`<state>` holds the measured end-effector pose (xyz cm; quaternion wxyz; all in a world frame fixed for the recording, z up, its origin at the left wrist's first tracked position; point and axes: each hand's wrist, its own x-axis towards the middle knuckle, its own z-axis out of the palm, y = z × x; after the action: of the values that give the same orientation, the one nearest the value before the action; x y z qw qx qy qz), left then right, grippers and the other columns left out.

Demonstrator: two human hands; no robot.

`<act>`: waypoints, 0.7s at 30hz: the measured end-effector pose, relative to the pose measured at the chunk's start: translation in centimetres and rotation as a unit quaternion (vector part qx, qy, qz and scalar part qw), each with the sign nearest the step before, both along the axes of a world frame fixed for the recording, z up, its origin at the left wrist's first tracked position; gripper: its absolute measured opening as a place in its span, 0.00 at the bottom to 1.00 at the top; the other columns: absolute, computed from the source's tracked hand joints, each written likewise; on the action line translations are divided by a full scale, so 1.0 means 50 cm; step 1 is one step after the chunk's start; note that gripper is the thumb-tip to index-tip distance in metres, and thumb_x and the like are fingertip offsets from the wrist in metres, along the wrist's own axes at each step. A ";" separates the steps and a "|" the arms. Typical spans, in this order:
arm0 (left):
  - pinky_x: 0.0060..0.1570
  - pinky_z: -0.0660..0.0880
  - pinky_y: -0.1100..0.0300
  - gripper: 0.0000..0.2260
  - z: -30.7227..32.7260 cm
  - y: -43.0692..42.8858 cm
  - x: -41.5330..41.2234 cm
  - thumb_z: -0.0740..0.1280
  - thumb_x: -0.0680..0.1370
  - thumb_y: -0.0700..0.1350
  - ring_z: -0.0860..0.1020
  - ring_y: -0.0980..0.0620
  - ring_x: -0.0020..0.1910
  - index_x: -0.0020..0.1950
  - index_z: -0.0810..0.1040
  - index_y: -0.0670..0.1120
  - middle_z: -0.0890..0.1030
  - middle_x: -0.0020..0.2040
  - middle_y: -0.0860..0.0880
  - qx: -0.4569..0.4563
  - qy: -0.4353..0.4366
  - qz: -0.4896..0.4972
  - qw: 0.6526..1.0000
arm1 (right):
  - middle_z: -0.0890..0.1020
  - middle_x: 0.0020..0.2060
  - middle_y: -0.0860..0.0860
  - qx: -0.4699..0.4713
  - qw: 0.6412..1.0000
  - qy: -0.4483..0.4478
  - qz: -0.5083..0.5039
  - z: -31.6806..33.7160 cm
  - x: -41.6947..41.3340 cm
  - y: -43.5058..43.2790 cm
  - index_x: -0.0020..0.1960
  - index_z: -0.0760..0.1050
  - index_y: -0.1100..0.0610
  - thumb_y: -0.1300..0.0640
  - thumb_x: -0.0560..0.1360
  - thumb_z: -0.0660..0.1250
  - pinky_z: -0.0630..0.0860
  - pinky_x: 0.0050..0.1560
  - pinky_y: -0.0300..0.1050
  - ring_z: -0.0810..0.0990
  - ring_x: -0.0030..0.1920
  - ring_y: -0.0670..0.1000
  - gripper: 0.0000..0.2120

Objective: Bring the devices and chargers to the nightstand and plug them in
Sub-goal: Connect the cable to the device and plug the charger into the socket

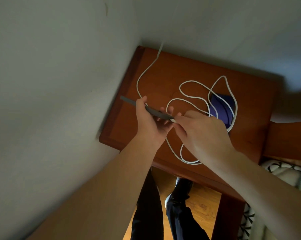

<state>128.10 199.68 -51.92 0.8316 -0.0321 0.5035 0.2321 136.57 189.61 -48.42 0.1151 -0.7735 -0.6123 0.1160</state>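
Between the hands, the left hand (pixel 150 122) grips a thin dark device (pixel 146 108) edge-up above the desk (pixel 181 70), steadying its port while the right hand (pixel 200 130) pinches the white cable's plug (pixel 173 120) against it.

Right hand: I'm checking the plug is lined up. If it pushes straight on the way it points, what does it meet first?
The right hand pinches the white connector at the near end of the dark device held by the left hand. It would probably meet that device's end first; depth is unclear.
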 end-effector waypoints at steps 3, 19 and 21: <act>0.33 0.79 0.52 0.27 -0.012 -0.006 -0.004 0.69 0.70 0.58 0.79 0.44 0.43 0.62 0.73 0.44 0.73 0.49 0.43 0.008 0.040 0.014 0.999 | 0.78 0.41 0.51 -0.068 0.998 -0.004 0.004 0.001 -0.007 0.013 0.57 0.79 0.54 0.55 0.81 0.61 0.64 0.30 0.41 0.79 0.34 0.52 0.10; 0.43 0.80 0.41 0.18 -0.099 -0.002 -0.108 0.66 0.71 0.47 0.83 0.38 0.50 0.60 0.71 0.44 0.82 0.49 0.38 0.004 -0.014 0.015 1.000 | 0.76 0.34 0.47 -0.120 0.990 0.066 0.018 -0.062 -0.067 0.027 0.49 0.80 0.54 0.44 0.80 0.56 0.74 0.36 0.44 0.80 0.35 0.50 0.18; 0.49 0.77 0.35 0.22 -0.108 0.003 -0.113 0.66 0.70 0.46 0.82 0.37 0.53 0.62 0.70 0.44 0.82 0.48 0.38 -0.001 -0.033 0.027 0.999 | 0.81 0.37 0.51 -0.152 0.983 0.103 0.002 -0.079 -0.073 0.031 0.50 0.79 0.55 0.45 0.80 0.56 0.78 0.41 0.47 0.82 0.38 0.51 0.18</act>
<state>122.46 199.83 -57.32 0.8410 -0.0543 0.4752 0.2530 132.93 191.16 -52.38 0.0585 -0.7648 -0.5738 0.2871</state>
